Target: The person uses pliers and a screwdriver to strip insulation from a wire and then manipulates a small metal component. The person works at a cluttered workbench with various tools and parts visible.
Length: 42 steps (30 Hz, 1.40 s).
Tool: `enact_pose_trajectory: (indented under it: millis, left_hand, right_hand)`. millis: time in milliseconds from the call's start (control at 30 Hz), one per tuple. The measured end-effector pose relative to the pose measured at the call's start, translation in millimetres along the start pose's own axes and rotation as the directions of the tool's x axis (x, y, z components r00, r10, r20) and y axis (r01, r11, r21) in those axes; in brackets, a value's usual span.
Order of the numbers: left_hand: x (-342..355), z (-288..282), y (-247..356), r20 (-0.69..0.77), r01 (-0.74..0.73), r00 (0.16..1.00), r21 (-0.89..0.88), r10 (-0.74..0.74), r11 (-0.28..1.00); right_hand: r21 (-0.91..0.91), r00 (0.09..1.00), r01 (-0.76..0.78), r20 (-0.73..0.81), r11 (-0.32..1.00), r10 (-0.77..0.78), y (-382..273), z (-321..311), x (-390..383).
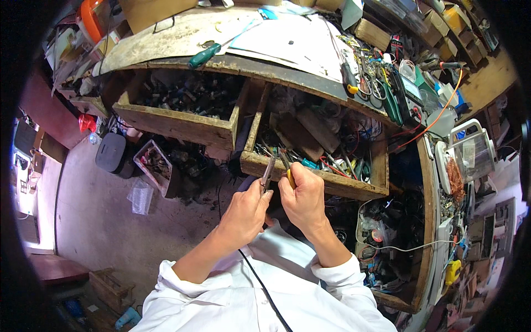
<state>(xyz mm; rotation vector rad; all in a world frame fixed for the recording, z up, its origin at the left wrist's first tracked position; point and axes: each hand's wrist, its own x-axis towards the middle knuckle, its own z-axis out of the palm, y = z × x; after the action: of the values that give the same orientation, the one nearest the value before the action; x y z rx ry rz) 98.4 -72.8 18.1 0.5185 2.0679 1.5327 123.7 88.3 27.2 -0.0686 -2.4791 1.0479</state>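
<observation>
My left hand (243, 217) is closed round a slim grey metal piece (268, 174), which points up and away from me; its kind is not clear. Beside it, my right hand (303, 199) is a fist on a yellow-handled tool (290, 177) with a dark metal tip; whether this is pliers or a screwdriver I cannot tell. The two tips come close together, and whether they touch is unclear. Both hands are just in front of an open wooden drawer (354, 189), which holds tools, wooden blocks and a red wire.
A second open drawer (177, 126) holds many small dark parts. Above, the worktop (144, 47) bears a green-handled screwdriver (204, 56), a yellow-and-black-handled screwdriver (349, 80) and several scissors. A black cord (260, 285) crosses my white shirt. A box of scraps (157, 169) stands on the floor.
</observation>
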Motion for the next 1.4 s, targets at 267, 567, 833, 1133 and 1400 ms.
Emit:
enact_pose_trajectory:
  millis: [267, 567, 833, 1133, 1400]
  left_hand:
    - [1.6, 3.9, -7.8, -0.136, -0.099, 0.983, 0.2, 0.127, 0.975]
    - [3.2, 5.3, -2.8, -0.156, -0.134, 0.971, 0.267, 0.18, 0.954]
    - [5.4, 7.2, 6.6, -0.16, -0.029, 0.981, 0.433, 0.109, 0.901]
    - [7.0, 1.3, -8.3, -0.127, -0.142, 0.977, 0.205, 0.17, 0.968]
    - [19.7, -1.9, -39.1, -0.009, 0.034, 0.999, -0.151, -0.036, 0.988]
  right_hand:
    - [-0.021, 0.996, 0.04, -0.085, 0.999, -0.042, -5.8, 8.6, -4.1]
    - [-0.243, 0.98, 0.173, -0.052, 0.955, -0.191, -1.9, 17.1, -10.5]
    - [-0.342, 0.965, 0.221, -0.059, 0.913, -0.256, 3.0, 17.5, -13.3]
    - [-0.377, 0.952, 0.256, -0.063, 0.89, -0.3, 5.5, 15.6, -14.1]
    - [-0.366, 0.967, 0.221, -0.035, 0.904, -0.251, 14.3, 25.6, -21.1]
